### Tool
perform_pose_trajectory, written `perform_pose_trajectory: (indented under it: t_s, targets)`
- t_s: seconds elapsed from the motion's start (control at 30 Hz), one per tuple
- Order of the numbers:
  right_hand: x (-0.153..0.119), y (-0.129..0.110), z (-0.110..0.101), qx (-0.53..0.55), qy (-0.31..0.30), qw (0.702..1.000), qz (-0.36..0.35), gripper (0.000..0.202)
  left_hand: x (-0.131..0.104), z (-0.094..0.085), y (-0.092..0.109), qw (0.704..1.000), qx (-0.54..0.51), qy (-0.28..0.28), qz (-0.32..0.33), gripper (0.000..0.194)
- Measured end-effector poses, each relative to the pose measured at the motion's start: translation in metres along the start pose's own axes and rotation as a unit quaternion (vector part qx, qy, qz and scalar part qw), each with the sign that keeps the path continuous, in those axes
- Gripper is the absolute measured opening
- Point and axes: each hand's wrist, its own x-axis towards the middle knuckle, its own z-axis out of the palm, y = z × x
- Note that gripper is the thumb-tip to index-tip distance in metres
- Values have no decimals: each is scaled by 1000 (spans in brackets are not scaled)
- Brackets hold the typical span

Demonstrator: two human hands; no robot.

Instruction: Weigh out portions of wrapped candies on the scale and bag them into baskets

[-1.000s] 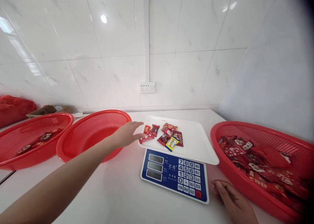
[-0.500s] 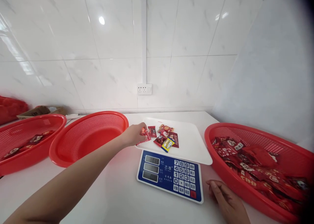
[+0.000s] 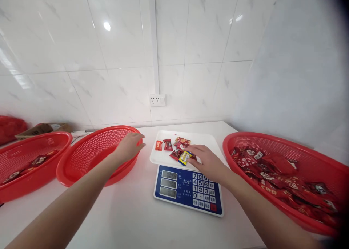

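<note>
The left hand (image 3: 128,146) hangs at the right side of the middle basket (image 3: 87,150), thumb and fingers apart, with nothing seen between them; the right hand (image 3: 208,162) is over the white tray (image 3: 206,139), fingers half bent, thumb beside the yellow packet (image 3: 184,157) — whether it grips anything I cannot tell, since the hand hides that spot.

The small packets lie on the tray, which sits on the scale (image 3: 188,192); the yellow packet overlaps the red packet (image 3: 176,154) next to it, so a hasty pinch could catch both wrappers or drag one askew; the wrappers look slick, and the orange packet (image 3: 158,145) lies near the tray's left end, where a sideways sweep could push it onto the counter (image 3: 131,212).

The right wrist passes close above the keypad (image 3: 201,197); if it sags, it could press a key or lean on the tray, upsetting the figures on the screens (image 3: 168,184); the right basket (image 3: 256,134) stands so close to the tray that I cannot tell whether they touch — rubbing there, perhaps from a nudge of the forearm, would spoil the reading; a packet dropped between tray and middle basket would land on the counter.
</note>
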Motion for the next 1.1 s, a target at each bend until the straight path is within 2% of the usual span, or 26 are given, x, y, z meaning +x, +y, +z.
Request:
perform_pose_trajectory:
  t_s: [0.13, 0.27, 0.43, 0.6, 0.8, 1.1]
  targets:
    - [33, -3, 8, -52, -126, 989, -63, 39, 25, 30, 41, 995, -26, -63, 77, 43]
    - [37, 2, 7, -72, -185, 979, -38, 47, 45, 46, 58, 991, -44, -91, 83, 47]
    - [31, 13, -1, -73, -171, 982, 42, 48, 52, 54, 66, 988, -90, -85, 90, 45]
    - [34, 16, 1, -92, -156, 978, 103, 51, 53, 66, 84, 979, -154, -67, 115, 47]
    - [39, 17, 4, -104, -152, 973, 138, 54, 61, 75, 86, 973, -209, -54, 82, 51]
    - [41, 19, 5, -109, -153, 973, 136, 56, 51, 70, 86, 957, -286, -24, 35, 49]
